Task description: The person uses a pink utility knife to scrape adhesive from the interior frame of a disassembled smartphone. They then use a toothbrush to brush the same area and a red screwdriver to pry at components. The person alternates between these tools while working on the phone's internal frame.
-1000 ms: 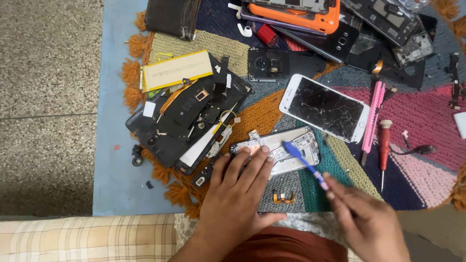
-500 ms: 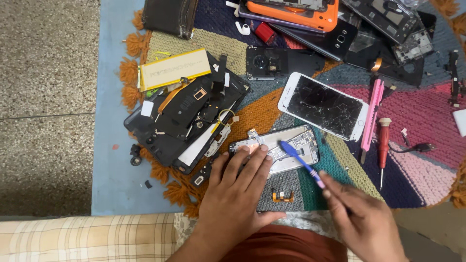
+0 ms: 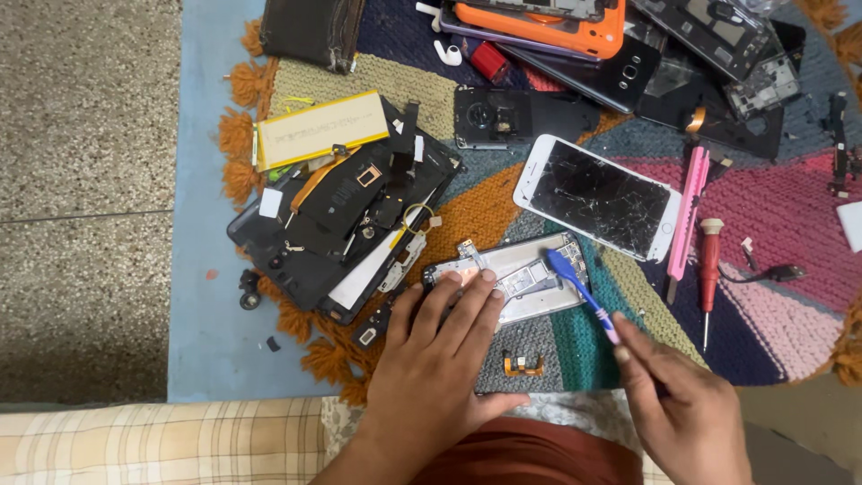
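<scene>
The fingers of the left hand [image 3: 440,359] are laid flat, unclenched, on the opened phone frame [image 3: 516,278], which is pressed against the woven mat [image 3: 467,211] near its front edge; a blue pry tool [image 3: 582,292] is pinched in the right hand [image 3: 687,409], its tip set on the frame; a cracked white phone [image 3: 597,198] lies just beyond; a pink cutter [image 3: 687,216] and a red screwdriver [image 3: 709,265] lie rightward.

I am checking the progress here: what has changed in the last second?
Almost nothing. The right hand still holds the blue brush on the opened phone, its tip shifted slightly. The left hand keeps pressing the phone down. The cracked phone stayed put.
</scene>
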